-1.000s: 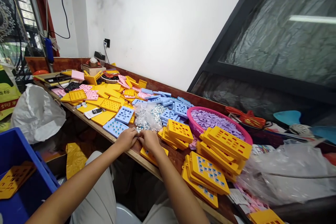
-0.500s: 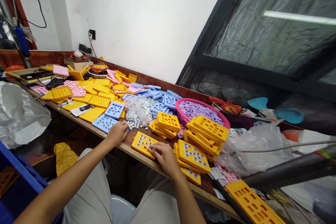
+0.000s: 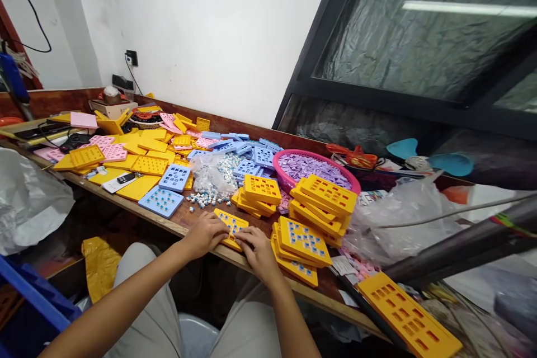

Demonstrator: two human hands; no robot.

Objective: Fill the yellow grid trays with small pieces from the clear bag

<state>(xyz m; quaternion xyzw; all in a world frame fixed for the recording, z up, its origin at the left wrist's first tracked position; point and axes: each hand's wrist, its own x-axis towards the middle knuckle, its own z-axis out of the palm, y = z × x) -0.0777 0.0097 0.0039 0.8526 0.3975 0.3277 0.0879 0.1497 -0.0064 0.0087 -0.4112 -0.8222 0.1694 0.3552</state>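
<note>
A yellow plastic panel with rows of square holes, several filled by small blue-and-white pieces, lies at the table's front edge. My left hand reaches over its left side, fingers drawn together at the holes. From the right, my right hand has thumb and fingertips pinched over the panel's lower right part. Whatever is between the fingertips of either hand is too small or hidden. A loose heap of small white-and-blue pieces lies just behind my left hand. Beside my right hand rests a stack of filled yellow panels.
Further yellow panels are piled behind, near a pink basin of purple pieces. Blue panels and a clear plastic bag lie to the left. A dark pole slants across the right side.
My left hand has moved right, from beside the heap of small pieces to the yellow panel. My right hand stays at the panel. The whole view has shifted slightly.
</note>
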